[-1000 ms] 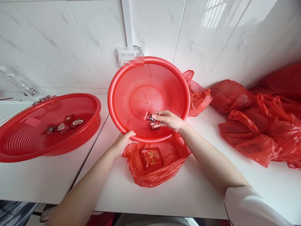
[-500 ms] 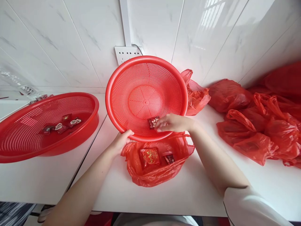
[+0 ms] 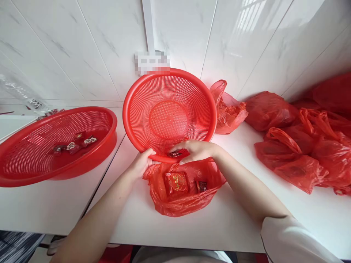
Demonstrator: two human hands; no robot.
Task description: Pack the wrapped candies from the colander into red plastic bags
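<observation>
A red perforated basket (image 3: 168,118) is tilted toward me above an open red plastic bag (image 3: 182,208). My left hand (image 3: 142,162) grips the basket's lower left rim, thumb over the edge. Inside the basket's lower side, my right hand (image 3: 192,149) has its fingers curved around a small dark red wrapped packet (image 3: 174,154), partly hidden under them. The bag lies on the white table and holds a larger red packet with gold print (image 3: 177,182) and a small dark packet (image 3: 201,186) to its right.
Another red basket (image 3: 108,144) at the left holds several small packets (image 3: 72,147). Several red plastic bags (image 3: 296,160) are piled at the right, and one (image 3: 229,113) stands behind the tilted basket. A power strip (image 3: 152,63) is on the tiled wall.
My right hand has moved slightly left and down, its fingers now over the packet in the basket. The basket's near rim has shifted slightly. My left hand still grips the rim.
</observation>
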